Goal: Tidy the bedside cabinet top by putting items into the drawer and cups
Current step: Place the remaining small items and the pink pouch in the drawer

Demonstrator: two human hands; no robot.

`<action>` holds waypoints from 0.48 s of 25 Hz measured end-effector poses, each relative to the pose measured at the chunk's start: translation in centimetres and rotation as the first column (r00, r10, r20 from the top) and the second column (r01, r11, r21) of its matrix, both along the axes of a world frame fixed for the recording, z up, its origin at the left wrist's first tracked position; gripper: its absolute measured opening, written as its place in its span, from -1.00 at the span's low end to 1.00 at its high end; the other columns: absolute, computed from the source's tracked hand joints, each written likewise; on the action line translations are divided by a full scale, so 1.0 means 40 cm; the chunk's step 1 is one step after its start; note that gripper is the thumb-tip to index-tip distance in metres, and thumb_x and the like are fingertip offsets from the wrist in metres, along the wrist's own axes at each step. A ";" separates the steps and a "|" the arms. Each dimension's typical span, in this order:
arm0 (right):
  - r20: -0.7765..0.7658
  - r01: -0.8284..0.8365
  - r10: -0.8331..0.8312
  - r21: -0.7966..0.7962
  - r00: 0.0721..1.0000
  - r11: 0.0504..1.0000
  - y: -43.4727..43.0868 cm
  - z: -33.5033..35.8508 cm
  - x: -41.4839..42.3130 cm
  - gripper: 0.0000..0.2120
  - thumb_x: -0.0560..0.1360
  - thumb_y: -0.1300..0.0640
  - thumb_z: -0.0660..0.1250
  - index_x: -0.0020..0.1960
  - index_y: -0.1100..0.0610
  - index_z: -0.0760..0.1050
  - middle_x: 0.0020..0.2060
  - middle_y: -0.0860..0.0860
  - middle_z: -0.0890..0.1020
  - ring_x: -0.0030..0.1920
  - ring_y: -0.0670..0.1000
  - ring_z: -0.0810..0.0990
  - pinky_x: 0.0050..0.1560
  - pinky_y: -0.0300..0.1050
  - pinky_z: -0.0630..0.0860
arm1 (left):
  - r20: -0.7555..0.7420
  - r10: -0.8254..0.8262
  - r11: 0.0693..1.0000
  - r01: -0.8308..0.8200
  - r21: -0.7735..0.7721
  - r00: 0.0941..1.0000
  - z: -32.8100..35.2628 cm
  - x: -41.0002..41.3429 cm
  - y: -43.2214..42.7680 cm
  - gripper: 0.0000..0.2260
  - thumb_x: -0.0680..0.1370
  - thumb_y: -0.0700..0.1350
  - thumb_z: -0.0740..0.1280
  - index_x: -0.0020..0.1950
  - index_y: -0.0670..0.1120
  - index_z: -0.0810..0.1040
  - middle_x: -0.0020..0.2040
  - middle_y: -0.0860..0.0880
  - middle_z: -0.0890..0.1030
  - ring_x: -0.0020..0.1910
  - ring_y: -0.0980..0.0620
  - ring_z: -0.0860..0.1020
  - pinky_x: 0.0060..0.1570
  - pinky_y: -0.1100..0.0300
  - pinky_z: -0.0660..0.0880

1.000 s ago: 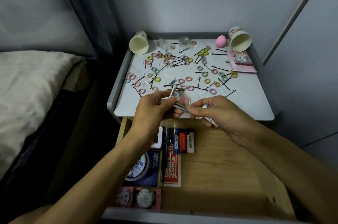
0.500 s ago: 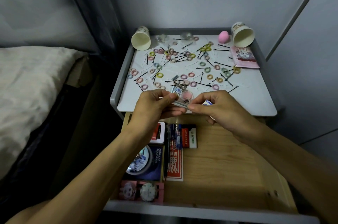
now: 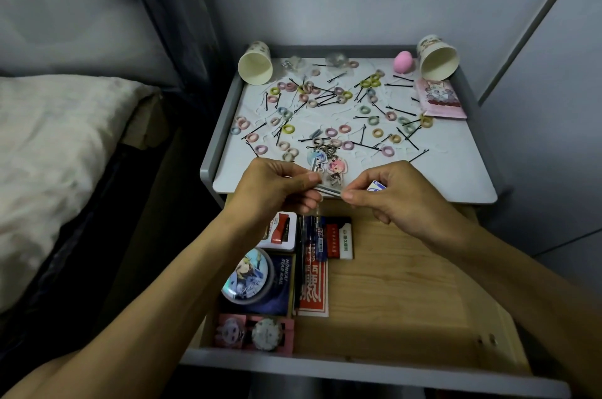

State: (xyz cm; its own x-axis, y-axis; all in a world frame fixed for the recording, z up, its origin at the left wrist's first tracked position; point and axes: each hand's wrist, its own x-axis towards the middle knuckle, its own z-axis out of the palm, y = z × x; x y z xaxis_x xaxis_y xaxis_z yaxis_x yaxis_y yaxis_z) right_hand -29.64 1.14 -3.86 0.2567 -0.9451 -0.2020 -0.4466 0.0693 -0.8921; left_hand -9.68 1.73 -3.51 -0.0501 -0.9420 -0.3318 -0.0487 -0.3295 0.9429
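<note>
Tabletop: white, grey rim. Hair ties: pastel pink, yellow, green, lilac, blue. Hairpins: black. Two cups: cream inside, cartoon print outside. Egg sponge: pink. Packet: pink, cartoon figure. Two keychains: one blue-haired figure, one pink-haired. Strip: silver-grey. Drawer: pale wood grain. Card box: red, white characters. Round tin: blue.

A thin silvery strip is pinched between the fingers of both hands. 2 acrylic charms are laid just beyond them, with hair ties and bobby pins scattered farther off. The left cup and right cup are tipped over farthest away. The open drawer is seen beneath.
</note>
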 end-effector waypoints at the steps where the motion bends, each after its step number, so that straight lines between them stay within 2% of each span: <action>1: -0.012 -0.009 0.009 0.016 1.000 1.000 0.001 0.000 0.001 -0.93 0.46 0.09 0.46 -0.17 0.07 0.65 -0.44 -0.02 0.65 -0.53 -0.08 0.36 -0.40 -0.16 0.34 | 0.014 -0.008 1.000 0.008 -0.001 1.000 0.000 0.000 0.000 -0.90 0.53 -0.28 0.37 -0.07 -0.32 0.64 -0.35 -0.16 0.64 -0.46 0.04 0.57 -0.41 0.29 0.55; 3: -0.060 -0.039 0.040 0.022 0.997 0.999 0.006 -0.005 0.006 -0.92 0.46 0.06 0.46 -0.19 0.03 0.64 -0.37 0.03 0.68 -0.53 -0.09 0.37 -0.39 -0.16 0.35 | 0.074 -0.029 0.999 0.030 -0.019 0.997 -0.004 0.002 0.001 -0.91 0.54 -0.29 0.37 -0.09 -0.31 0.63 -0.36 -0.17 0.64 -0.47 0.05 0.57 -0.43 0.30 0.53; 6: -0.174 -0.096 0.093 -0.010 0.980 0.995 0.027 -0.011 0.021 -0.90 0.49 0.05 0.43 -0.21 0.00 0.61 -0.50 -0.20 0.61 -0.58 -0.22 0.43 -0.43 -0.39 0.30 | 0.193 -0.052 0.997 0.061 -0.041 0.980 -0.011 0.011 0.003 -0.89 0.53 -0.24 0.40 -0.10 -0.29 0.65 -0.35 -0.16 0.65 -0.46 0.05 0.56 -0.42 0.29 0.51; 7: -0.187 -0.102 0.098 -0.015 0.978 0.995 0.036 -0.013 0.028 -0.90 0.50 0.06 0.42 -0.19 0.03 0.61 -0.52 -0.21 0.58 -0.57 -0.27 0.45 -0.46 -0.45 0.26 | 0.221 -0.060 0.997 0.070 -0.038 0.973 -0.015 0.014 0.004 -0.88 0.53 -0.23 0.41 -0.10 -0.29 0.66 -0.35 -0.16 0.65 -0.46 0.05 0.56 -0.42 0.30 0.50; 10: -0.131 -0.057 0.053 -0.026 0.990 0.998 0.060 -0.039 0.044 -0.92 0.50 0.09 0.42 -0.16 0.06 0.62 -0.38 -0.08 0.66 -0.55 -0.27 0.46 -0.46 -0.45 0.25 | 0.269 -0.123 0.991 0.131 -0.012 0.955 -0.024 0.020 0.009 -0.86 0.53 -0.18 0.42 -0.12 -0.25 0.66 -0.37 -0.10 0.65 -0.44 0.06 0.57 -0.37 0.23 0.53; 12: -0.058 -0.012 0.014 0.040 0.998 0.999 0.085 -0.068 0.040 -0.89 0.50 0.11 0.42 -0.20 0.08 0.62 -0.39 -0.03 0.65 -0.56 -0.18 0.40 -0.46 -0.34 0.27 | 0.316 -0.173 0.983 0.185 -0.009 0.933 -0.030 0.028 0.019 -0.85 0.55 -0.12 0.41 -0.12 -0.19 0.67 -0.34 -0.07 0.67 -0.40 0.04 0.59 -0.28 0.11 0.58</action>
